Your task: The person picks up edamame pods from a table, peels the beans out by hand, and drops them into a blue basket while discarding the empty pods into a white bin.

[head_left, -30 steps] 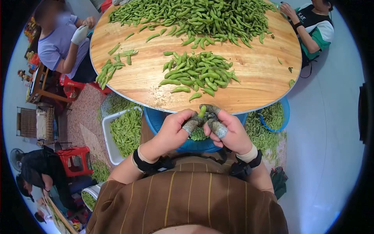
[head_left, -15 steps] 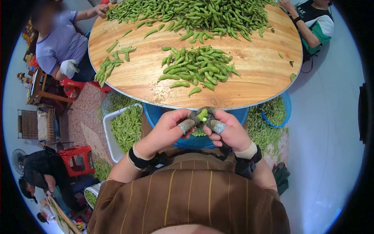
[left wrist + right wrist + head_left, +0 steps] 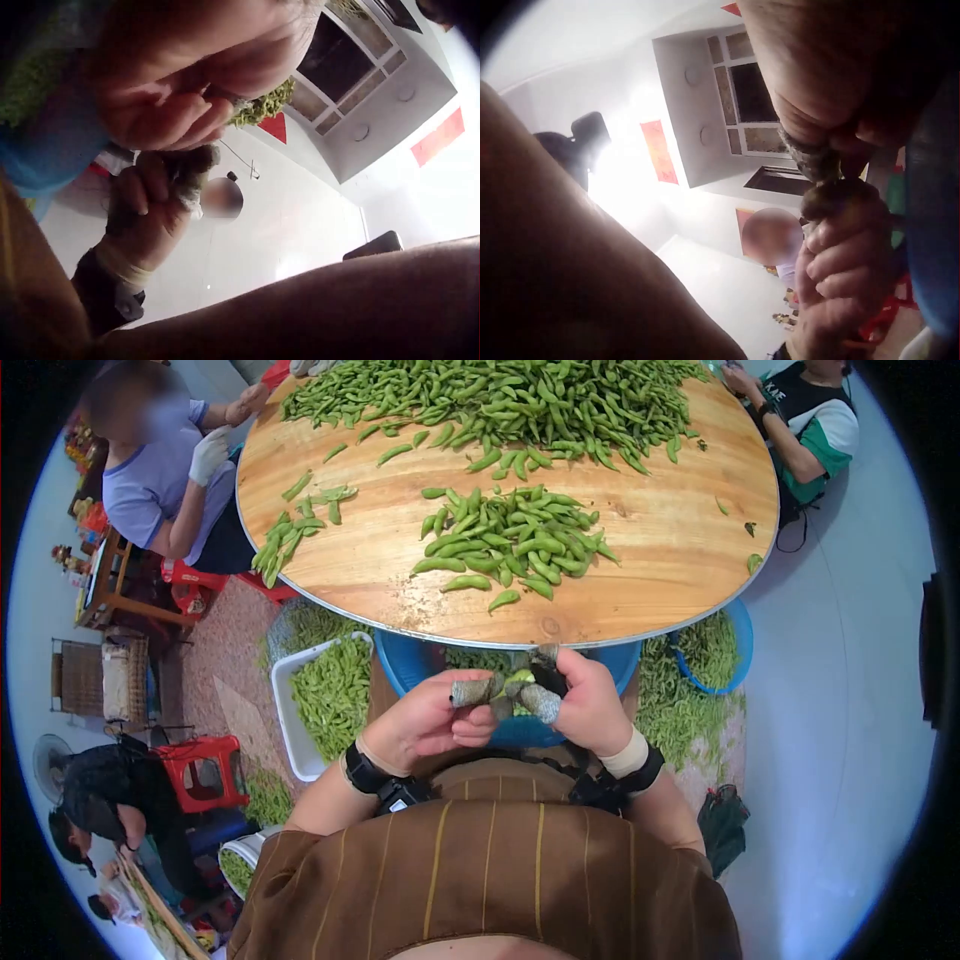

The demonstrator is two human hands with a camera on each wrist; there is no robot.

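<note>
Just off the table's near edge, both hands meet around a green soybean pod, mostly covered by their fingers. My left hand pinches it from one side, its thumb wrapped in grey tape. My right hand grips it from the other side, with wrapped thumb and forefinger. In the left wrist view the right hand shows curled fingers below the left palm. The right wrist view has the left hand with fingers folded, its tip against the right thumb. A blue basin with green contents sits underneath.
On the round wooden table lie a small pod pile and a large heap. A white tub of pods stands left, a blue-rimmed basket right. People sit at the table's left and right.
The pod, upright between the fingers before, showed a pale bean and is now largely covered. The left hand's fingers have shifted lower. The person at left drew an arm back from the heap.
</note>
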